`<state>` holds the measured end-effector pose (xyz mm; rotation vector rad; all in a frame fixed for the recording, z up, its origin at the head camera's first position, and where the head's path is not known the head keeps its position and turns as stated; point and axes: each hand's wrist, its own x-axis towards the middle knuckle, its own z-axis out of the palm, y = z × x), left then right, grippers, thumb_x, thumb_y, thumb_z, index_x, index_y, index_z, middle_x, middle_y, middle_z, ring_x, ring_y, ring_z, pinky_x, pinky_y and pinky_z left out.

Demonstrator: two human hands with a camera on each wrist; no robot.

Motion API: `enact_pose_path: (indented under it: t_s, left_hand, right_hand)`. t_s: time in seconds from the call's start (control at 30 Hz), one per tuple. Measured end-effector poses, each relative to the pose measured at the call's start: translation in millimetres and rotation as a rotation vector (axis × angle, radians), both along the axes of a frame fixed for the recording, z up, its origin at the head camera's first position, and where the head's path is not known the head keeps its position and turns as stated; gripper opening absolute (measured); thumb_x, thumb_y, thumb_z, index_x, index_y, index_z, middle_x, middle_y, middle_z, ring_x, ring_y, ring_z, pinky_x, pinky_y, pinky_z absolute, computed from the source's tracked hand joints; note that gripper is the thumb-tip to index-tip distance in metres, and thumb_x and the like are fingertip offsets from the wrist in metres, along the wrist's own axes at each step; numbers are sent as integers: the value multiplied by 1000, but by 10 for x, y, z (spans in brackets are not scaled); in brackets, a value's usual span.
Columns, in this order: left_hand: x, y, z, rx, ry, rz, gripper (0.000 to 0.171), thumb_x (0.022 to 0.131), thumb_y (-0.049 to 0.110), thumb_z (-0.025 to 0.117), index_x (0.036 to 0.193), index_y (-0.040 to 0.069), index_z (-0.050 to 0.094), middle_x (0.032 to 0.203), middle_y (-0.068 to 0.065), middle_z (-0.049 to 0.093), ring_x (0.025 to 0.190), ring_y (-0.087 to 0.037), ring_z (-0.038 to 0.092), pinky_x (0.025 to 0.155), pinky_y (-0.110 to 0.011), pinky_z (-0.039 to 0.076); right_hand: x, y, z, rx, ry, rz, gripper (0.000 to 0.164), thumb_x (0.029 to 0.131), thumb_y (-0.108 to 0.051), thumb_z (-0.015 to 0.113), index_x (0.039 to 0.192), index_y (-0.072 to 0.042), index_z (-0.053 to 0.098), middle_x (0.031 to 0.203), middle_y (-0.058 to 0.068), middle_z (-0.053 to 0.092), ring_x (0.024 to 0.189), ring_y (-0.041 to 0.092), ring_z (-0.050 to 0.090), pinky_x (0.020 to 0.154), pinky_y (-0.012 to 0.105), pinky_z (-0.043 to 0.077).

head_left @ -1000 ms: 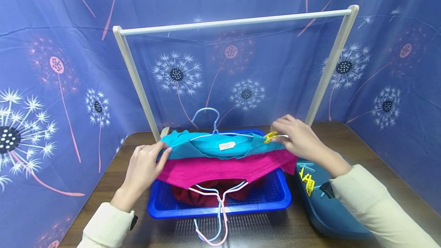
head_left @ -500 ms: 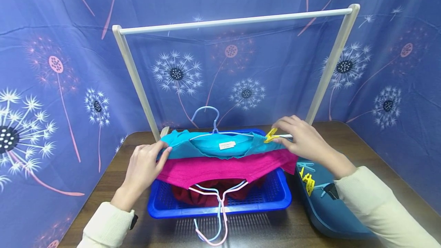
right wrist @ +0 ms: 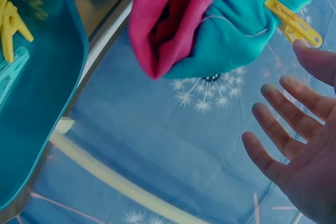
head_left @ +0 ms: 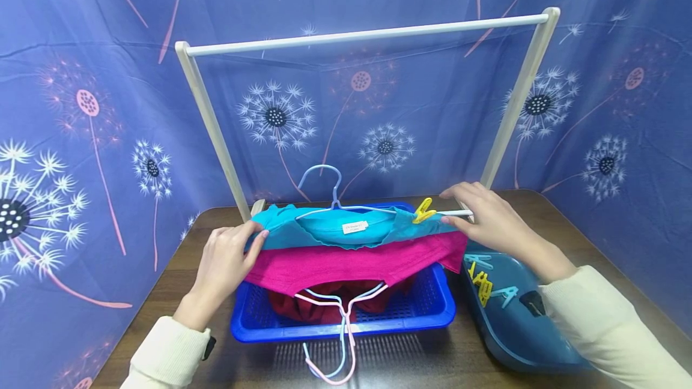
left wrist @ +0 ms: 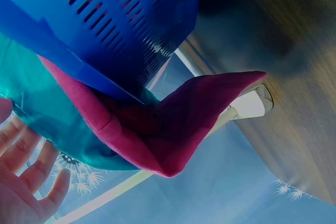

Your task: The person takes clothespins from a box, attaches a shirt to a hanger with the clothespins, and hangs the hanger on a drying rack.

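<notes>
**pegfan:** ok how do you do this bit properly? I see a turquoise shirt (head_left: 330, 234) on a pale blue hanger (head_left: 336, 202), right up against a pink shirt (head_left: 346, 266) over the back of the blue basket (head_left: 400, 324).

**foldy:** Left hand (head_left: 224, 260) pinches the shirt's left end between thumb and fingers, good anchor imo. Right hand (head_left: 489, 221) has its fingers spread wide, holding nothing, just beside the yellow peg (head_left: 424, 211) at the other end.

**pegfan:** anything you'd check?

**foldy:** Yeah, I'd give that peg a gentle tug. Can't tell if it bites the hanger arm or only cloth, and cloth alone could slip. I'd probably peg the left end to match, spares (head_left: 483, 287) are in the teal tray (head_left: 519, 338).

**pegfan:** brand?

**foldy:** White tag (head_left: 355, 227) inside the neckline has dark print, too blurry to read. No other writing I can make out.
</notes>
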<state>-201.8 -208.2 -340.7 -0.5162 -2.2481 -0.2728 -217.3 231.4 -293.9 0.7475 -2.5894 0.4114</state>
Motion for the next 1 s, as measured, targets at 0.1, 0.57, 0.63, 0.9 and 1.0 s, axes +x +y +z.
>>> enact_pose_path:
  t_s: [0.1,0.57,0.63,0.9,1.0]
  left_hand:
    - [-5,-7,-6,2,-5,5,9,83,21,65,83,13,62,68,-1,66,66,-23,64,75,-45,43]
    - [2,-56,-34,22,-23,15,10,82,21,66,84,11,62,74,-3,68,69,-26,64,74,-46,44]
    - [2,-70,-40,24,-25,18,10,82,20,66,84,12,62,74,-4,68,69,-26,63,74,-46,44]
    - [15,-116,-55,30,-33,37,10,82,21,66,85,12,62,76,-5,68,68,-26,61,72,-46,43]
    - [17,-133,-60,30,-36,40,10,82,21,66,85,12,62,76,-5,68,68,-26,61,71,-46,43]
  right_hand:
    - [12,63,-7,-3,6,-19,37,82,-23,68,113,-8,56,115,13,58,108,32,50,85,56,39]
    - [38,460,-181,16,71,-99,28,77,-17,70,101,-6,61,100,14,63,96,33,54,76,52,42]
    - [44,516,-228,29,52,-114,28,77,-17,70,101,-5,62,100,13,63,96,33,54,76,53,42]
    - [40,701,-425,97,-132,-150,30,80,-19,68,104,-3,61,102,15,62,97,37,54,76,56,42]
    - [25,735,-512,115,-175,-154,31,79,-19,68,104,-3,61,101,15,63,97,38,55,76,57,42]
